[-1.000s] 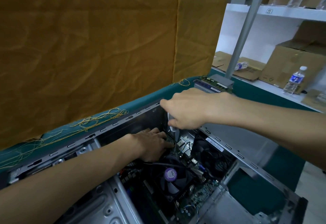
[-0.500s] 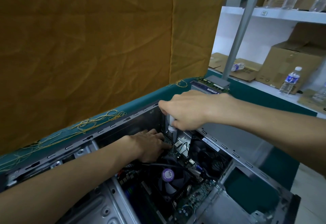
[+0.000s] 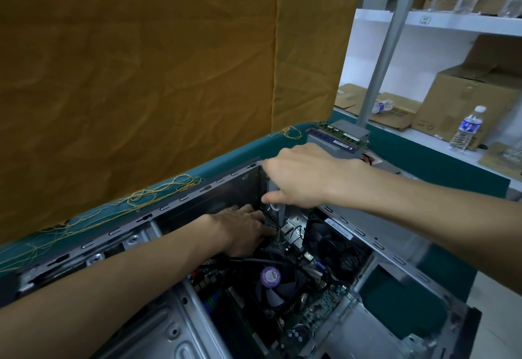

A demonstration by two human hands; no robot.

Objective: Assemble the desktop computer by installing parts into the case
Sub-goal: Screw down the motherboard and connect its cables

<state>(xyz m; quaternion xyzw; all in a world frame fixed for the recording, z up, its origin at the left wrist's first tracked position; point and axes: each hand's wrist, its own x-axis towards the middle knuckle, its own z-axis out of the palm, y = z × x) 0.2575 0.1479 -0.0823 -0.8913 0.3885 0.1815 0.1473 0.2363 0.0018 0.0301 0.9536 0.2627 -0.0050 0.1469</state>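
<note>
Near the desk's [image 3: 423, 149] far edge, the open computer case [image 3: 180, 203] lies on its side on the teal cover. The right hand [image 3: 305, 178] curls round a grey tool handle [image 3: 275, 197] above the case's far inner corner; its tip is hidden. The left hand [image 3: 243, 228] reaches deep inside beside the motherboard [image 3: 319, 302], its fingertips buried in shadow, so I cannot tell whether it grips anything. A purple-labelled cooler fan [image 3: 272, 279] sits nearer. RAM sticks [image 3: 339, 134] rest on a grey box at the far corner.
</note>
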